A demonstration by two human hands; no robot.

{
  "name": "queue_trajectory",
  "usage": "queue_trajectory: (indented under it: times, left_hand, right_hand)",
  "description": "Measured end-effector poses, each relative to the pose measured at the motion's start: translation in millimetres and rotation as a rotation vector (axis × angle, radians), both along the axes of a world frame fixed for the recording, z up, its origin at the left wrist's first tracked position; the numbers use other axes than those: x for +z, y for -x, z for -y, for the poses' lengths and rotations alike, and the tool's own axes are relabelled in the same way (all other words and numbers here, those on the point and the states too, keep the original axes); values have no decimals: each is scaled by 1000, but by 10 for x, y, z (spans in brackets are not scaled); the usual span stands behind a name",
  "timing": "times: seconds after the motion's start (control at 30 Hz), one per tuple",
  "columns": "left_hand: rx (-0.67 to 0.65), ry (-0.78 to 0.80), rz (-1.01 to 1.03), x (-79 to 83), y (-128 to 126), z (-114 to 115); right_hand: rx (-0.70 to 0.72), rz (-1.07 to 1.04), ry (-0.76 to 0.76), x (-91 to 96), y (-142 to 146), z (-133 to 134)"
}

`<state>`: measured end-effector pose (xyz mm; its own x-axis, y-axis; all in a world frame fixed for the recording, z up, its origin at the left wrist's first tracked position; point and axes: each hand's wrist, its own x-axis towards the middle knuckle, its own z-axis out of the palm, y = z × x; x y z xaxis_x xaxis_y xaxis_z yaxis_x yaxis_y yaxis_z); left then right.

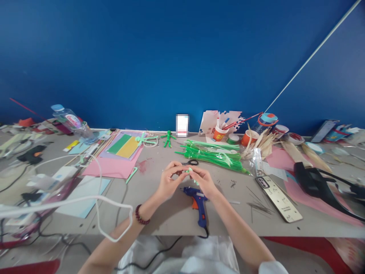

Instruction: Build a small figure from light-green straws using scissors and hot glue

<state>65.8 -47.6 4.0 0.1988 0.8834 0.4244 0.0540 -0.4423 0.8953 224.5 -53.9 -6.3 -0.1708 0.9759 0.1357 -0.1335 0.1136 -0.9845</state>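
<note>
Pinching hands: I had the left hand [172, 179] and right hand [203, 180] close together over the table [159, 158], both on one small pale-green piece [188, 170].
Left fingers: thumb and forefinger were closed on the piece; the others curled behind it.
Right fingers: thumb and forefinger were clamped on it too, from the other side; how the remaining ones lay, I could not tell.
Pale-green piece: it looked light and minty, lumpy and soft-edged, mostly covered by the fingertips, with a bit of the same green showing below the right fingers. Blur kept its exact shape from me.
Its place: it was held between the two hands, above the table's middle.
Bent pale-green strip [131, 175]: much the same shade, it lay to the left, beside the pink paper [110, 167].
Green bundle [211, 156]: these long stems, beyond the hands, were a stronger green.
Green figure [169, 139]: brighter than the held piece, it had its arms spread.
Glue gun [201, 209]: blue with an orange trigger, it lay between the forearms, nozzle leftward.
Scissors [194, 162]: their dark handle showed just beyond the fingertips.
</note>
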Motion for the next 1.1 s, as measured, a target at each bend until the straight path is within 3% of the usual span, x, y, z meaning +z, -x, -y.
queue_trajectory:
  times: [0.37,0.87,1.1]
  left_hand:
    - [-27,-10,-18,-35,17,-22]
    - [-73,78,7,19,44,-42]
    - [-44,-27,-27,11,59,-55]
  right_hand:
    - [17,-44,48,3,13,1]
    - [60,76,-48,6,-38,8]
    - [91,38,-3,49,-26,26]
